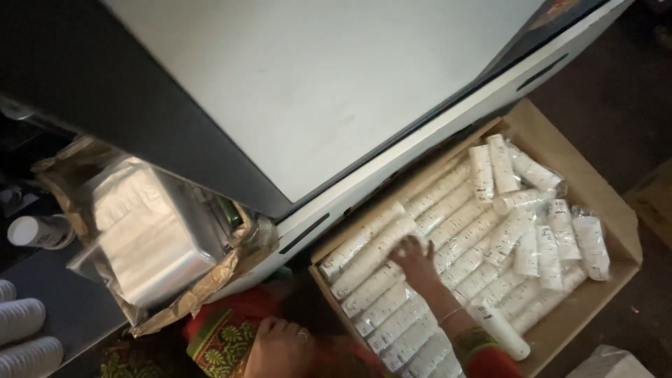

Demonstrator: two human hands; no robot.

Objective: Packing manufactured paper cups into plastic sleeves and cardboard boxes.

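Observation:
An open cardboard box (616, 210) on the floor is packed with several long sleeves of white paper cups (455, 224) wrapped in clear plastic. My right hand (414, 260), a thin bangle at its wrist, reaches in from the lower right. It lies flat on the sleeves near the box's left side with fingers spread, gripping nothing that I can see. My left hand (280, 346), with a ring on one finger, rests curled on red patterned cloth (224, 329) at the bottom edge, outside the box.
A large white panel (315, 91) with a dark border overhangs the box's upper left. At left, a clear-plastic-wrapped bundle (150, 234) sits in torn brown paper. A white bottle (38, 231) and stacked white cups (24, 332) are at far left.

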